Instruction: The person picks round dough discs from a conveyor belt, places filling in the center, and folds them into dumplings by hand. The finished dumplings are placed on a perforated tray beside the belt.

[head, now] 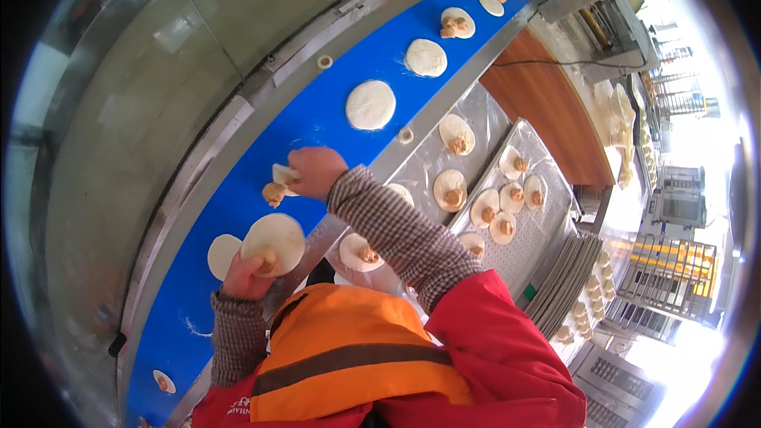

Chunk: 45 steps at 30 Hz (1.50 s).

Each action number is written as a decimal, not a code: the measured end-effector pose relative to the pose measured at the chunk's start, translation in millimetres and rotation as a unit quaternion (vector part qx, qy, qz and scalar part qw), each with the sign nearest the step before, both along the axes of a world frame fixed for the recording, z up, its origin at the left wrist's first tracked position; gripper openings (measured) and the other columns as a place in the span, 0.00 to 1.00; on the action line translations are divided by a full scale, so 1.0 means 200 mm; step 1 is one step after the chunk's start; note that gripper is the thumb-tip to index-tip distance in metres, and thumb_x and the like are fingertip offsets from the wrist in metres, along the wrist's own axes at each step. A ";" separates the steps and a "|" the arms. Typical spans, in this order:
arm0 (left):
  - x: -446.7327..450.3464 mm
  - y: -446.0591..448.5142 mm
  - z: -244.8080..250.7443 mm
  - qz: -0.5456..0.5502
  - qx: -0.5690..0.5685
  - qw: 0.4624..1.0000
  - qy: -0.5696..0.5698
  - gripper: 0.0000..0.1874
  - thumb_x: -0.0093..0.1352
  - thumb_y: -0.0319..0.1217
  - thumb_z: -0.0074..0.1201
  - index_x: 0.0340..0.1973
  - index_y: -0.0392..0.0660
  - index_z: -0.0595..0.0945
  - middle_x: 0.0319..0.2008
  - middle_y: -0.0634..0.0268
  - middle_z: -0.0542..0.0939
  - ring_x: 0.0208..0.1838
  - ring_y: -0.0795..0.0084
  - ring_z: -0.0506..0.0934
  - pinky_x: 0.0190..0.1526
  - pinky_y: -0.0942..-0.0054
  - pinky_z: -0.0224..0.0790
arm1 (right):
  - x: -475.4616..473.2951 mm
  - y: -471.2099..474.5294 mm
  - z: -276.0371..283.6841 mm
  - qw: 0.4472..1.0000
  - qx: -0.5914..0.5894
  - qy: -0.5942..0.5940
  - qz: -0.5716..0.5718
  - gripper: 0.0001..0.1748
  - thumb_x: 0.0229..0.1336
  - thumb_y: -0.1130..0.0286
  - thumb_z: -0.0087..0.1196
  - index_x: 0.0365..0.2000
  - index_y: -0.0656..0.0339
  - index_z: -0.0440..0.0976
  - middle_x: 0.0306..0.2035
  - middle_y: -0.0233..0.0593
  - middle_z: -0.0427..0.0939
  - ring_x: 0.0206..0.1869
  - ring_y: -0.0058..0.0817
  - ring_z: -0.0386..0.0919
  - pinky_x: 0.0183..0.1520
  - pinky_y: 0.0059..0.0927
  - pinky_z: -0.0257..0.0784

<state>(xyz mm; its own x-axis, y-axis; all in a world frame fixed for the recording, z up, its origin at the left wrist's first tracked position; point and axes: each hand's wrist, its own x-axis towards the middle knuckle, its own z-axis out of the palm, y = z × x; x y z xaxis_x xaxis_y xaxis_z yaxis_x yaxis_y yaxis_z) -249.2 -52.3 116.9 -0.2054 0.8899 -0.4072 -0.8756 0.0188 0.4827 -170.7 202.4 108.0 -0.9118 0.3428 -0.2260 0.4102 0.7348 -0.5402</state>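
In my left hand (248,273) lies a round of dough (279,241) with a lump of brown filling near its lower edge. My right hand (315,172) grips a smaller-looking piece of dough (285,179) over the blue conveyor belt (232,202); a clump of brown filling (274,194) is at its left side. Behind my left hand, another dough round (223,255) rests on the belt. Farther up the belt lie a plain dough round (371,104), a second one (426,57) and a round with filling (458,22).
Right of the belt, a metal surface under clear film bears filled rounds (450,190). Beside it is a perforated metal tray (538,238) with several more. A stack of trays (565,285), a wooden panel (547,101) and a metal machine (600,18) stand farther right.
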 end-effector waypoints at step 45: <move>2.50 0.81 -0.32 -0.342 0.150 0.555 0.743 0.18 0.58 0.31 0.57 0.44 0.42 0.78 0.42 0.51 0.76 0.47 0.53 0.75 0.52 0.60 0.67 | 2.79 -1.06 -0.06 0.800 -0.031 0.028 -0.598 0.24 0.45 0.67 0.62 0.46 0.61 0.73 0.43 0.46 0.76 0.43 0.42 0.76 0.45 0.37 0.72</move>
<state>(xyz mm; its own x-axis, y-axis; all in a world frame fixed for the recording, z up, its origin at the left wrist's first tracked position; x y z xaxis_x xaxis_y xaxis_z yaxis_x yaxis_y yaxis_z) 249.9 109.3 52.7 0.3116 0.9488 -0.0517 0.6561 -0.1755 0.7340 386.7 -10.0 95.9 0.0506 0.9678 -0.2466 0.7740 -0.1941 -0.6027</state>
